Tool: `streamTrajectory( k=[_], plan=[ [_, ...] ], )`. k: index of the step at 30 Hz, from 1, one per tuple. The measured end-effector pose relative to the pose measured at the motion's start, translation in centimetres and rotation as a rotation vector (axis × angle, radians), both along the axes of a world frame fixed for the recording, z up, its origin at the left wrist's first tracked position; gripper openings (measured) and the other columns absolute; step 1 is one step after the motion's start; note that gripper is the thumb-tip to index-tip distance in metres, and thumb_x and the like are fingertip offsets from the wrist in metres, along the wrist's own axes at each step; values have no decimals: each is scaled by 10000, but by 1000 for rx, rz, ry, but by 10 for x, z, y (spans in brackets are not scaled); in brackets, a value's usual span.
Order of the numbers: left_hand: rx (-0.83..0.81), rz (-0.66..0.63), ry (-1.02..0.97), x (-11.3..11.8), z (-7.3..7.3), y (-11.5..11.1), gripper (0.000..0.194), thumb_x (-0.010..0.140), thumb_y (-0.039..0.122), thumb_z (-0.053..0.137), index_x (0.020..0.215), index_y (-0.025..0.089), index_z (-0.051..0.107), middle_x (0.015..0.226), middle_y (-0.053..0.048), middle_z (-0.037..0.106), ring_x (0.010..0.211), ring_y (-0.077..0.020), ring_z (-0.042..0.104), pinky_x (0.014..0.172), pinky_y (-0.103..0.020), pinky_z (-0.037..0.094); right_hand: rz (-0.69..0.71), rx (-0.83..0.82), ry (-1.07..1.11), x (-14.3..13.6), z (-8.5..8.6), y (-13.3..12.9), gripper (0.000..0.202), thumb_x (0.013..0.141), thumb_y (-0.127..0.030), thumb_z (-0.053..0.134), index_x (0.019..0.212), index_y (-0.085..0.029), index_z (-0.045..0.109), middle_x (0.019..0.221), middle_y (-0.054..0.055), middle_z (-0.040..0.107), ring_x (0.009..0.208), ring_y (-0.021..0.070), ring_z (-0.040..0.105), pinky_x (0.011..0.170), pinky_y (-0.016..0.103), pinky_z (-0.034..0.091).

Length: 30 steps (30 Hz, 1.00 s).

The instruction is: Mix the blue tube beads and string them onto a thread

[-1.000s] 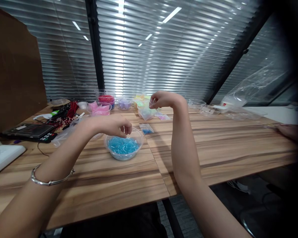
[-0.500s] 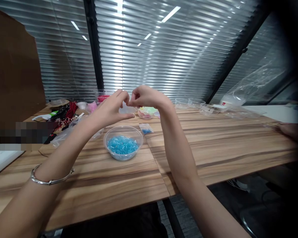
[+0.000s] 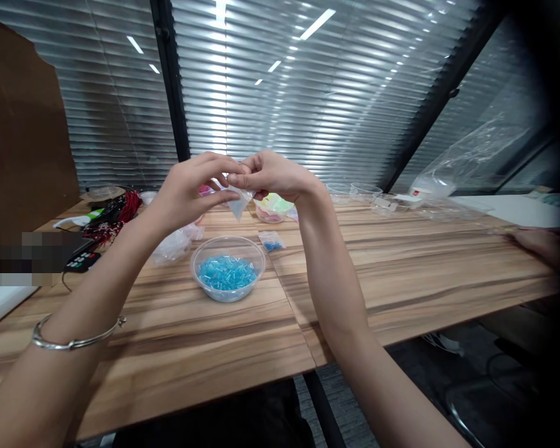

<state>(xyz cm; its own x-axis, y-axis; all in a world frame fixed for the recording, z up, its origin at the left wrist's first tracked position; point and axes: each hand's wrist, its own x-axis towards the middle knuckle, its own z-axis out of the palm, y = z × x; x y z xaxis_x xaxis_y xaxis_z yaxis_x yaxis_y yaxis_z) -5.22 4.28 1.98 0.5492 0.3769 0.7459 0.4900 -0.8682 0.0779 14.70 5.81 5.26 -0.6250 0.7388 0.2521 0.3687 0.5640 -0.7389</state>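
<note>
Above the far side of the bowl, a small clear plastic bag (image 3: 237, 206) hangs between my two hands. My right hand (image 3: 274, 173) pinches its upper edge between thumb and fingers. My left hand (image 3: 191, 186) meets it from the left, fingers curled at the bag's top and thumb stretched along its side; its exact grip is partly hidden. Below them stands a clear round plastic bowl (image 3: 200, 287) holding many short blue tube pieces (image 3: 228, 272). Just beyond the bowl's right rim lies a small bag of blue pieces (image 3: 272, 241).
Behind my hands sits a tub of pastel pieces (image 3: 273, 211). Crumpled clear bags (image 3: 175, 244), a black keypad (image 3: 81, 261) and red-black wires (image 3: 116, 218) lie left. Clear containers (image 3: 366, 191) line the back. Another person's hand (image 3: 536, 242) rests at the right.
My left hand has shifted left and up, its fingers straighter. The right hand has risen slightly, and its thumb now lies across the plastic bag, which shows more clearly between the hands.
</note>
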Motion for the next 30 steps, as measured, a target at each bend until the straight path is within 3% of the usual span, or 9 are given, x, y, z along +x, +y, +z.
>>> streamTrajectory(
  k=[5, 9, 15, 19, 24, 30],
  plan=[
    [126, -79, -274, 2, -3, 4, 129, 858, 313, 657, 983, 293, 680, 1067, 38, 674, 962, -152, 628, 847, -347, 523, 182, -75, 200, -10, -6, 3, 559, 732, -625, 687, 566, -200, 366, 528, -75, 287, 479, 56, 258, 405, 208, 272],
    [193, -236, -452, 3, -7, 8, 165, 818, 293, 716, 980, 279, 687, 1010, 41, 661, 921, -144, 624, 784, -340, 530, 263, -144, 320, -22, -7, 4, 518, 837, -646, 550, 613, -203, 401, 533, -73, 298, 443, 55, 221, 387, 222, 258],
    [54, -218, -456, 0, -1, 4, 252, 826, 401, 699, 1025, 254, 651, 1027, 10, 631, 1060, -188, 580, 835, -378, 504, 197, -231, 349, -32, -4, -6, 510, 916, -643, 394, 642, -213, 421, 497, -74, 256, 427, 75, 223, 387, 227, 273],
    [77, -222, -487, 2, 7, -1, 189, 766, 360, 754, 903, 258, 674, 979, -1, 638, 960, -184, 605, 777, -356, 522, 173, -259, 375, -34, -5, -6, 492, 910, -637, 412, 651, -219, 401, 498, -73, 254, 434, 82, 234, 379, 215, 288],
    [10, -233, -402, -3, 14, -6, 129, 778, 355, 738, 869, 288, 676, 996, 1, 629, 964, -193, 604, 785, -381, 533, 214, -264, 368, -33, -7, -2, 371, 933, -496, 496, 698, -213, 446, 523, -74, 272, 431, 77, 244, 384, 205, 283],
    [6, -355, -260, -14, 23, -7, 139, 750, 330, 767, 803, 233, 683, 965, -39, 622, 899, -180, 581, 718, -340, 532, 261, -220, 361, -21, -11, 7, 287, 892, -342, 593, 699, -195, 439, 595, -69, 338, 477, 56, 254, 400, 182, 266]
  ],
)
